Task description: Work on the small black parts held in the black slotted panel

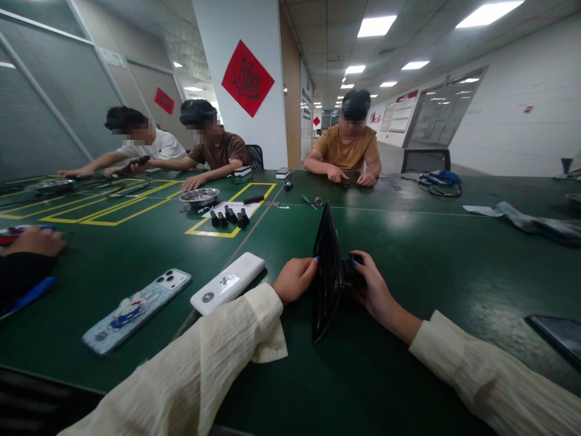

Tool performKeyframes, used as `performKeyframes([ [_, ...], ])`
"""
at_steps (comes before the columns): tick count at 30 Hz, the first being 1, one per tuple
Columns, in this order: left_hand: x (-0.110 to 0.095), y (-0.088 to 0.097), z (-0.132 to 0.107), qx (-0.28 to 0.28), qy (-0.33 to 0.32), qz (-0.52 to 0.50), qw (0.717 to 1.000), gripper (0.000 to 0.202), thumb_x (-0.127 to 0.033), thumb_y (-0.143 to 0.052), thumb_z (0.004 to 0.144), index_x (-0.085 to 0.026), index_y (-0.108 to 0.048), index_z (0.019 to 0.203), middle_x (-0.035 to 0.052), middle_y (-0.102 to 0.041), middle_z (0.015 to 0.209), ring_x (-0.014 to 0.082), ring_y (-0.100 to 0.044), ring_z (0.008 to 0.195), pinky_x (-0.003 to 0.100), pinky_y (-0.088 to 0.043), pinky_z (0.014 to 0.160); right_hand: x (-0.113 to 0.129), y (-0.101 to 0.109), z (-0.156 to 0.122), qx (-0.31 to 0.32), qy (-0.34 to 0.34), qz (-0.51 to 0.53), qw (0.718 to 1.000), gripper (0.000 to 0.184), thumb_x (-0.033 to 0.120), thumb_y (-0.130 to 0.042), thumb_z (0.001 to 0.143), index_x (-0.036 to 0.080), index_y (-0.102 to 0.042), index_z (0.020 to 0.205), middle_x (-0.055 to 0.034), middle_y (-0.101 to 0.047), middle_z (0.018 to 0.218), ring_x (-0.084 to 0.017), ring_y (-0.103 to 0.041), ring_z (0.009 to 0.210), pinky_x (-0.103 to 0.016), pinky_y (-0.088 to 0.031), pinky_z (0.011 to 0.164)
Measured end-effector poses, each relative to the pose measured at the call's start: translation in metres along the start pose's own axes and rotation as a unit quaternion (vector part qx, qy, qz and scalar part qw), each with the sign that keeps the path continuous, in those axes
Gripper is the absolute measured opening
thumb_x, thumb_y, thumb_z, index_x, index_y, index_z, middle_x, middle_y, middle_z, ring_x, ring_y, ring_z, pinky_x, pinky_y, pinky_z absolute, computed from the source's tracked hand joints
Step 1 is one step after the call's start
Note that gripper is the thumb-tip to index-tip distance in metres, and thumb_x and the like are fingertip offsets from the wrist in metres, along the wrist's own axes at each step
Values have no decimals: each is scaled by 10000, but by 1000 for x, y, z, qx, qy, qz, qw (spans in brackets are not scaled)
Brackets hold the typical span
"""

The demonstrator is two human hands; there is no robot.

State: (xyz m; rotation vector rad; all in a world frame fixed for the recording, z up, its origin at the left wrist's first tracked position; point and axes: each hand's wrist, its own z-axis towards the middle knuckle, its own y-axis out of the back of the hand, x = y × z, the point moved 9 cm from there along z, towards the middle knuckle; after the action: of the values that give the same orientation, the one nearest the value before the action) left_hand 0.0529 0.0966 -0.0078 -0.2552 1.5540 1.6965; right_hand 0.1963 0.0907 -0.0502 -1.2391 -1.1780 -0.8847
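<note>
A thin black panel point(327, 278), seen nearly edge-on, stands upright between my hands over the green table. What kind of device it is I cannot make out. My left hand point(296, 280) closes on its left face, thumb against the surface. On the other side, my right hand point(374, 280) grips a small dark block point(352, 270) that juts from the panel's right side; the fingers behind it are partly hidden. Left of my left forearm lies a white power bank point(228, 282), and farther left a phone in a light blue cartoon case point(137, 310).
Several black cylindrical parts point(230, 216) stand by a metal bowl point(200, 197) inside yellow tape. Across the table point(431, 260) sits a person in an orange shirt point(347, 148); two more people are at the far left. Another person's hand point(34, 241) is at the left edge. A dark tablet-like slab point(556, 336) lies right.
</note>
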Motion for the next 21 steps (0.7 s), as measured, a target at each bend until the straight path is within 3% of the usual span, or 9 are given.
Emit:
performKeyframes([
  [21,0,0,0,6,9,-4,1000,461,-424,-201,883,-150,-468,626,-4,-457,567,119,-424,558,236,-352,581,4,-1,-1,-10,3,-3,1000,331,383,-483,749,283,-414,1056,45,-501,679,-83,-439,413,-167,-248,301],
])
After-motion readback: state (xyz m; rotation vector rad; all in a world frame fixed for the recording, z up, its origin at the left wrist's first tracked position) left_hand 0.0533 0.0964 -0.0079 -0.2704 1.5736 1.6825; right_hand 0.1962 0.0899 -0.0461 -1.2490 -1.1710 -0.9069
